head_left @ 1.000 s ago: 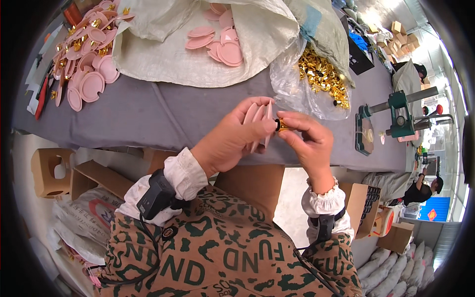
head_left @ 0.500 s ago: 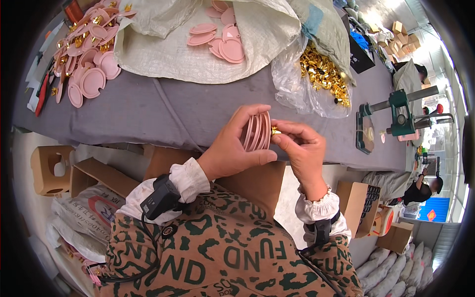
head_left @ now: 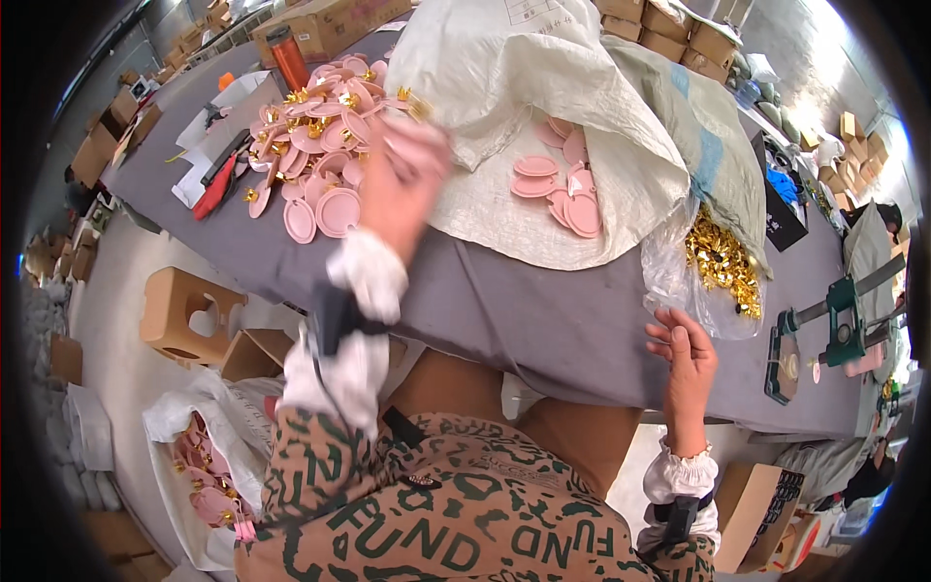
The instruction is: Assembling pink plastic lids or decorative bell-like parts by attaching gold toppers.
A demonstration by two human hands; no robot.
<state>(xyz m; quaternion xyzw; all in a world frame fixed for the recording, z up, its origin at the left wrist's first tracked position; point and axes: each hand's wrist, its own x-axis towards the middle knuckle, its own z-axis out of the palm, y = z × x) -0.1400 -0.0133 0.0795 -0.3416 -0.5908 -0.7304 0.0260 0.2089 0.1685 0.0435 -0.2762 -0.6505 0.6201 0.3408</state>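
Many pink discs [head_left: 320, 160] with gold clips are lying piled far left on the worktop [head_left: 543, 320]. We are blurring our left hand [head_left: 402, 184] over them, grip unclear. Our right hand [head_left: 684, 359] is hanging open and empty by the gold clips bag [head_left: 722, 262]; plain discs [head_left: 562, 189] are waiting.

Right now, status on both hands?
Left hand blurred above pink tag pile, grip unclear. Right hand open, empty, beside bag of gold clips. Nothing between.

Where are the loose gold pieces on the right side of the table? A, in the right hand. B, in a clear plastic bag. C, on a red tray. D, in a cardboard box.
B: the gold pieces lie heaped inside a clear plastic bag at the edge of the white sack, just above the right hand, which is open and does not hold them.
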